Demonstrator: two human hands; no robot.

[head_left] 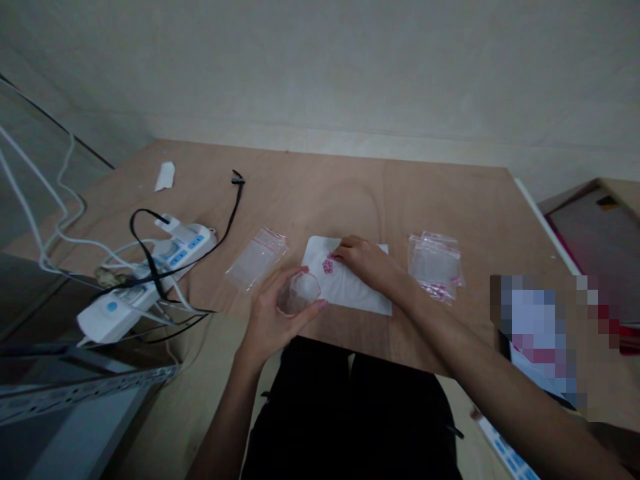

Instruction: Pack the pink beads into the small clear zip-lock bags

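My left hand [277, 310] grips a small clear zip bag [300, 293] between thumb and fingers, its pink-edged mouth held apart. To the right of it lies a flat white sheet or pouch [360, 293], with a little cluster of pink pieces [328, 266] on it. The fingertips of my right hand [357, 260] are pinched together at the edge of that cluster; whether a piece is between them is hidden. Left of my hands lies a stack of flat clear zip bags [257, 257]. On the right is a pile of clear bags [435, 263] with pink pieces inside.
A white power strip [150, 283] with tangled black and white cables occupies the table's left side. A scrap of white paper [165, 176] lies at the back left. The wooden table [330, 193] meets a pale wall, and a box [595, 227] stands at the right.
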